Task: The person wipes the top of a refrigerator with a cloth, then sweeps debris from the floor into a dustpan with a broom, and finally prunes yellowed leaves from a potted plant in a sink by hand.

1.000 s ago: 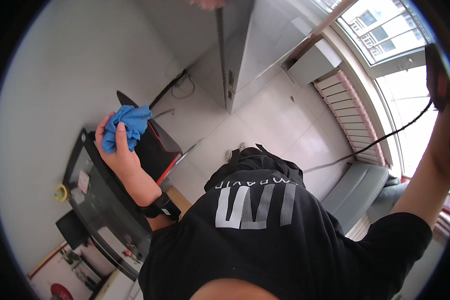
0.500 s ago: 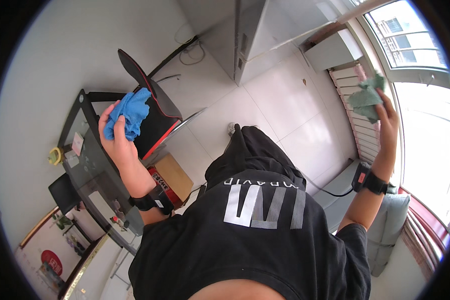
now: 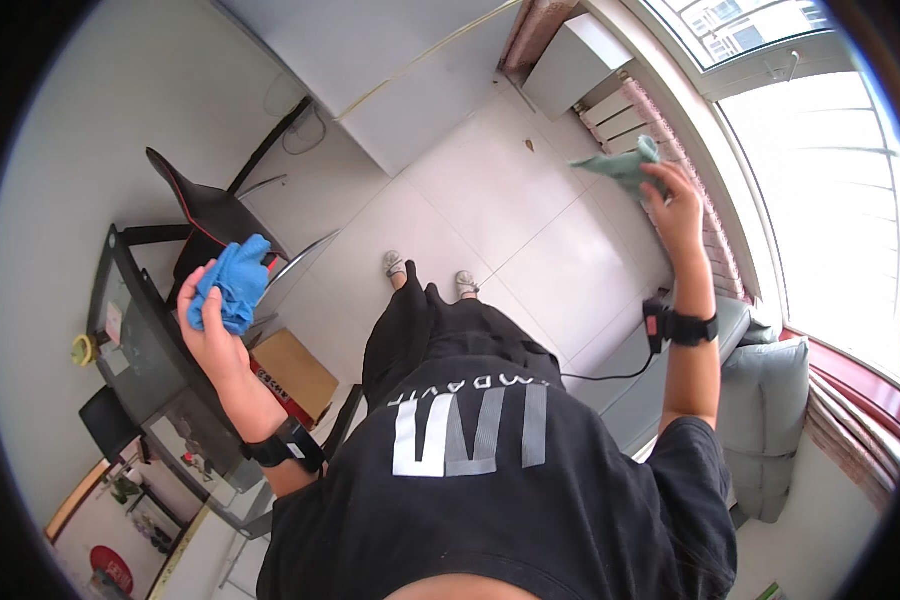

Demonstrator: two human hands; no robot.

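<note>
A crumpled blue cloth (image 3: 235, 285) is gripped in my left hand (image 3: 210, 335), its folds bunched above the fingers. That hand is raised over the edge of the dark glass table (image 3: 150, 370), near the black chair. Out to the right, my right hand (image 3: 678, 210) pinches a grey-green cloth (image 3: 625, 168), which trails off toward the left. It is held up in front of the radiator (image 3: 615, 120) below the window, touching nothing else that I can see. A black strap with a small device sits on each of my forearms.
A black chair with red trim (image 3: 210, 215) stands beside the table. An open cardboard box (image 3: 295, 375) rests on the floor by it. A large grey cabinet-like block (image 3: 400, 70) rises ahead. A grey sofa (image 3: 765, 420) is at right, under the window (image 3: 820, 170).
The view has turned, and both shoes now show on the floor. My right hand has moved left and inward with the green cloth, which now streams sideways. Both cloths are still held.
</note>
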